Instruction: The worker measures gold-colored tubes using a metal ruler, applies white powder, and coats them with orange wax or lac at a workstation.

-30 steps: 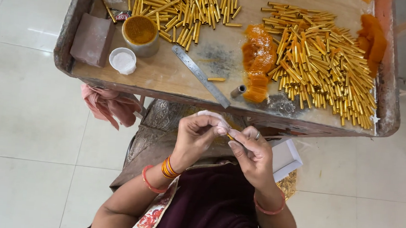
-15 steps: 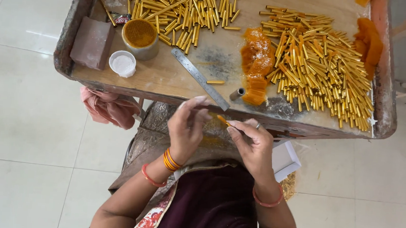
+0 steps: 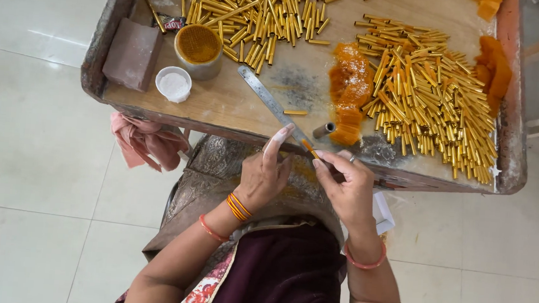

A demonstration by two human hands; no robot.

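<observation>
My left hand (image 3: 265,170) and my right hand (image 3: 343,186) meet just below the near edge of a low wooden work table (image 3: 234,107). Between their fingertips is a thin stick with an orange tip (image 3: 310,149); my right hand pinches it and my left fingers reach up beside it. A metal ruler (image 3: 273,105) lies diagonally on the table just above my hands. A short dark tube (image 3: 324,130) and one loose gold tube (image 3: 295,112) lie near it.
Two heaps of gold tubes (image 3: 255,9) (image 3: 434,100) cover the table, with orange paste (image 3: 349,87) between them. A tin of orange powder (image 3: 198,50), a white lid (image 3: 173,84) and a brown block (image 3: 132,54) sit at the left. A pink cloth (image 3: 145,142) hangs below the table.
The hands have risen from my lap toward the table's near edge. The white wrap seen at the fingers a second ago is gone; the orange-tipped stick now shows.
</observation>
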